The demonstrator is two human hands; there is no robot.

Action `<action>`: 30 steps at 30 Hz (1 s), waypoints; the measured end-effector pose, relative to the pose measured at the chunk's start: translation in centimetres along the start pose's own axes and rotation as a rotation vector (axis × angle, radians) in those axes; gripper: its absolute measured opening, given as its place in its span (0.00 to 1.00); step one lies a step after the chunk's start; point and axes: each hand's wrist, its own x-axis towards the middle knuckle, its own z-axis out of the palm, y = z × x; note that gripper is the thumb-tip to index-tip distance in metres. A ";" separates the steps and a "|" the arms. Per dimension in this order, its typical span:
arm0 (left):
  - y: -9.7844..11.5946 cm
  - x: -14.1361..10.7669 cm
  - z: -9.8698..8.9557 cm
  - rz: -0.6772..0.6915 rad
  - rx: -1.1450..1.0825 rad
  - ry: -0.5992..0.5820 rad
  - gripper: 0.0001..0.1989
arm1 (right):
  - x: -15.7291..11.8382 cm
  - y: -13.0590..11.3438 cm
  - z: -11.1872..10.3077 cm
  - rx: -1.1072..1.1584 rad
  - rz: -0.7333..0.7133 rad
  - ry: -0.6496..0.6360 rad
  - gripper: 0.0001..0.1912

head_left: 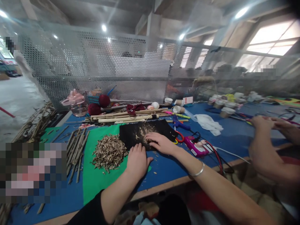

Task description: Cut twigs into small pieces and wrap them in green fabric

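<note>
My left hand (138,160) lies palm down across the front edge of a black sheet (128,129), its fingers flat and the thumb apart. My right hand (162,143), with a silver bangle (199,170) on the wrist, rests on the same sheet with fingers stretched out. Beside its fingertips are loose pale wood shavings (145,127). Left of my left hand, a heap of small brown wood chips (109,153) sits on a green sheet (90,187). Neither hand visibly grips anything; what is under the palms is hidden.
Cut twigs (76,151) lie to the left. Bamboo sticks (126,118), dark red yarn balls (104,100) and paper cups (178,109) line the back by a perforated metal screen (138,65). A blue glue gun (181,123) and purple power strip (196,147) with cables are right. A co-worker's hands (263,122) are further right.
</note>
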 end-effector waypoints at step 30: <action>-0.5 0.0 -0.6 -0.021 -0.111 -0.074 0.31 | 3.6 0.1 -0.6 0.001 0.117 -0.257 0.07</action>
